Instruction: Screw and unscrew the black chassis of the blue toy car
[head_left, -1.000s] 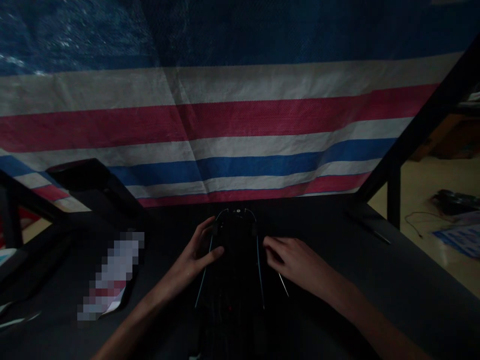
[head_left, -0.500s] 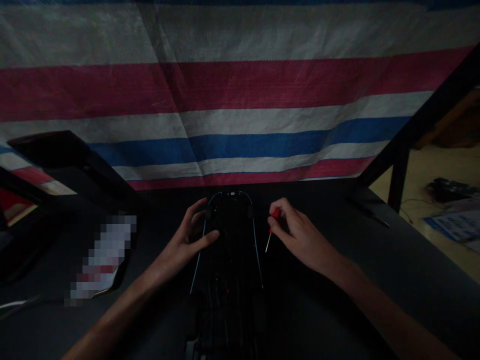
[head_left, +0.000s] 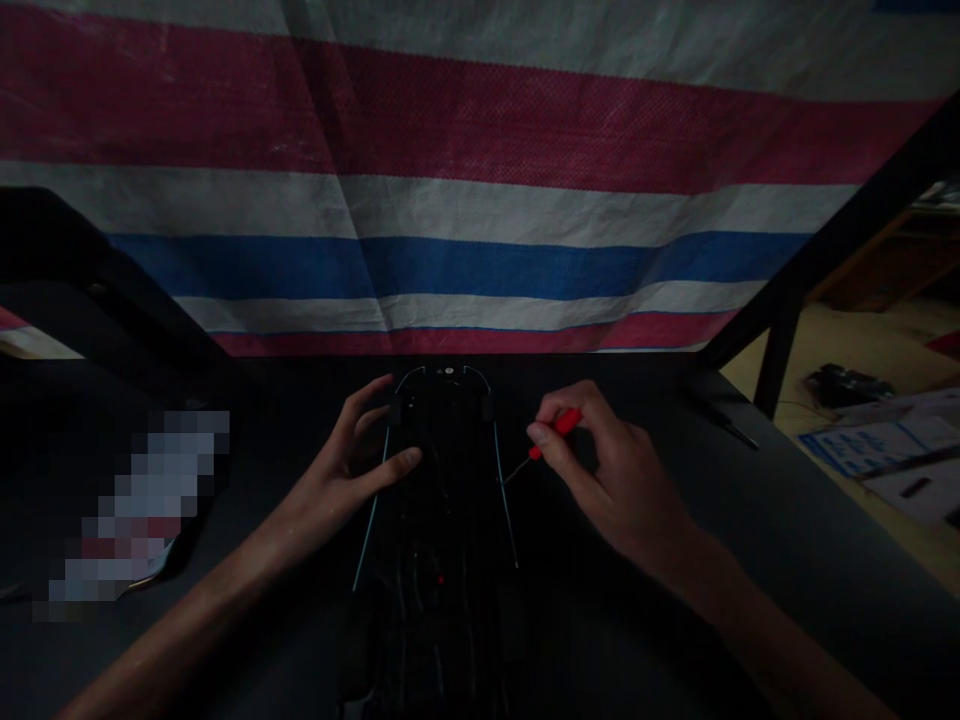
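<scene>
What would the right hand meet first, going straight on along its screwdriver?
The black toy car, probably at its blue-edged side, with the red screwdriver leading; depth there is unclear.

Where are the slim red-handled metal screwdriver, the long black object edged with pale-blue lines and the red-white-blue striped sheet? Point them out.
Red-handled screwdriver (head_left: pixel 568 420), head view: red handle.
Long black object (head_left: pixel 439 540), head view: middle of its dark surface.
Striped sheet (head_left: pixel 480 130), head view: broad red stripe.

Left of the dark model car (head_left: pixel 442 520), a slim, bare left forearm (head_left: pixel 217 595) tapers to an uncovered left hand (head_left: pixel 356 465); right of it, the bare right forearm (head_left: pixel 739 590) and right hand (head_left: pixel 607 465) match (faint flecks on the former, perhaps, in dim light).
</scene>
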